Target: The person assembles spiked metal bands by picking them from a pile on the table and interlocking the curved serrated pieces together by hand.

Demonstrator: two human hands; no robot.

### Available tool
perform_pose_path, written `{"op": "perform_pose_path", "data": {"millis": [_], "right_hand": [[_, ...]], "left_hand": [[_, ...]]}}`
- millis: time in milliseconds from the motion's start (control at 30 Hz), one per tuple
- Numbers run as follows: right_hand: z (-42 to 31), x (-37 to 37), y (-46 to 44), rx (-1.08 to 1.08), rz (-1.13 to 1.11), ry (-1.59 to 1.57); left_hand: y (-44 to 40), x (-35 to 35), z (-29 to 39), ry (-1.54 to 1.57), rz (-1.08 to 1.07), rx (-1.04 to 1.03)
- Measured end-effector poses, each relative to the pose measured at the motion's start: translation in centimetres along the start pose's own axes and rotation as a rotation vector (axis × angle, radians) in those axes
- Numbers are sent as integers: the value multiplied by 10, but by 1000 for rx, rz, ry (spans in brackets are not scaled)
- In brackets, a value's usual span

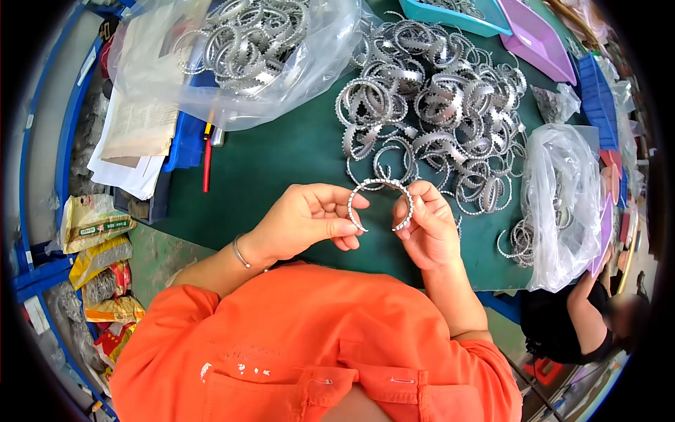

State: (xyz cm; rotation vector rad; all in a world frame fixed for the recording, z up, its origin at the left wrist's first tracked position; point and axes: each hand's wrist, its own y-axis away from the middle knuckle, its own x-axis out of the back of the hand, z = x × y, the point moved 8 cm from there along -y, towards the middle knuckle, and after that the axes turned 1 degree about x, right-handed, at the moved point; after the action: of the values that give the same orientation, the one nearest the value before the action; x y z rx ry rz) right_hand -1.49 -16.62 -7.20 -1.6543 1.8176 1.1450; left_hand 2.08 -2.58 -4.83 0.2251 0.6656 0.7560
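Between my two hands is an open silver cuff bracelet [380, 181] with a beaded or notched edge, its gap facing my body. My left hand [318, 215] pinches one side of the cuff between thumb and fingers. On the opposite side, my right hand [430, 224] grips it near the other end. Just beyond lies a large heap of similar silver cuffs [450, 105] on the green table [246, 165]. More cuffs [253, 42] sit in a clear plastic bag [309, 84] at the upper left.
A second plastic bag [562, 211] with cuffs beside it lies at the right. A teal tray [457, 17] and a purple tray [538, 42] stand at the back. Papers [133, 133] and a red pen [207, 165] are at left. Another person [573, 316] sits at lower right.
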Motion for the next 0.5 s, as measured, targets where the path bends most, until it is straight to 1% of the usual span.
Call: {"op": "perform_pose_path", "data": {"millis": [100,167,333,400,433,500], "right_hand": [[1,0,-1,-10,-7,4],[2,0,0,-83,-8,32],[-5,-6,2,-71,-32,115],[-13,-8,3,-9,-9,223],[-12,-7,3,-9,-9,223],[-22,-9,5,147,-19,389]], "left_hand": [[0,2,-1,3,14,-5],[0,2,2,-13,10,-21],[0,2,4,-53,-8,-42],[0,1,6,-74,-6,-97],[0,0,5,-74,-6,-97],[0,4,6,-107,96,-129]]}}
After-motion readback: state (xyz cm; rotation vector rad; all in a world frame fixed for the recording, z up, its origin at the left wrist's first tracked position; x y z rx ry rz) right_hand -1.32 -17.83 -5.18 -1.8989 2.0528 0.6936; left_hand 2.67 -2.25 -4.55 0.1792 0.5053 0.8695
